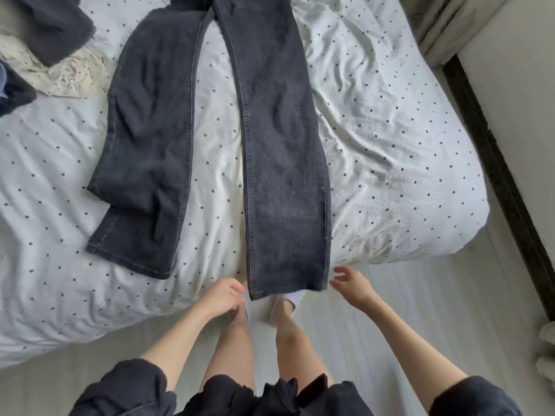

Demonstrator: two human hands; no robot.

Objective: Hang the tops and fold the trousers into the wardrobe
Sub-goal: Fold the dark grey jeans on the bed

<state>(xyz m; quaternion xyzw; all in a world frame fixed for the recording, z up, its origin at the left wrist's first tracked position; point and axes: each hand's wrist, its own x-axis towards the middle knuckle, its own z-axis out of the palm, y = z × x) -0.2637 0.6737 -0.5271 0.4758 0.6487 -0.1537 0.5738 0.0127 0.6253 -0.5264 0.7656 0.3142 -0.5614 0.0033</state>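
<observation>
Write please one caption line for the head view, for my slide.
Dark jeans spread on a dotted duvet, left hand and right hand at the hanging leg's hem.

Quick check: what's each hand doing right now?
Left hand: open, beside the jeans hem, holding nothing.
Right hand: open, fingers spread, holding nothing.

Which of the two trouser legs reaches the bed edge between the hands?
The right-hand leg: it runs straight down so its hem hangs over the bed edge between the left hand and right hand. The other leg ends short, its hem doubled over.
</observation>
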